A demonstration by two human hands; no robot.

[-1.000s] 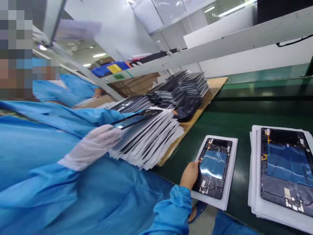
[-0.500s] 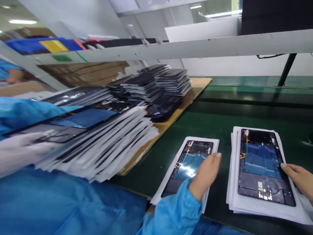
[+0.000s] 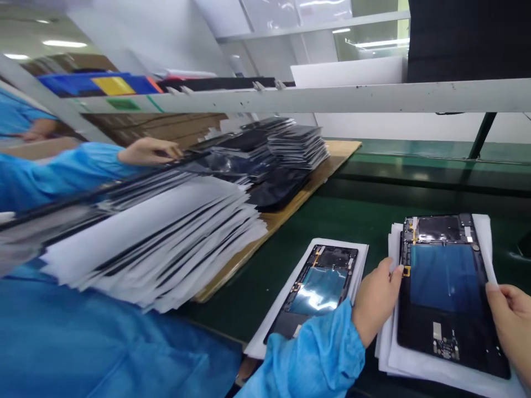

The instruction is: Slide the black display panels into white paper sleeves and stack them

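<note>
— So where did the work stand?

— Both bare hands gripped one tablet frame (image 3: 446, 293) by its edges, left hand (image 3: 375, 301) and right hand (image 3: 512, 309) with fingers curled on it. It lay on a pile of white sheets (image 3: 431, 367) on the green belt (image 3: 352, 221).

— And the rest?

— A second frame (image 3: 317, 290) sat just beside, untouched. Tall stacks (image 3: 166, 243) waited on the left, where a co-worker's hand (image 3: 147, 150) reached; probably most remained undone.
</note>
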